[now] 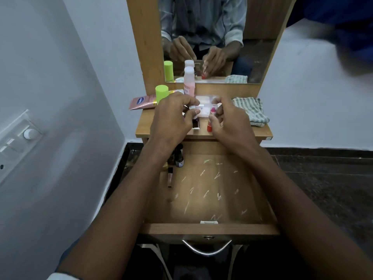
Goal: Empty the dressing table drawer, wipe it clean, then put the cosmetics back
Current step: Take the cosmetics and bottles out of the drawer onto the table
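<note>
Bare forearms outstretched; both hands [173, 116] [230, 120] pinching clear packet [203, 107] above tabletop [260, 131].

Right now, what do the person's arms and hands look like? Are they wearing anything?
Both hands, left hand and right hand, are bare: no gloves, rings or watch showing. The forearms are bare too. A rolled-up pale sleeve peeks in at the left elbow, and the mirror shows a striped shirt.
</note>
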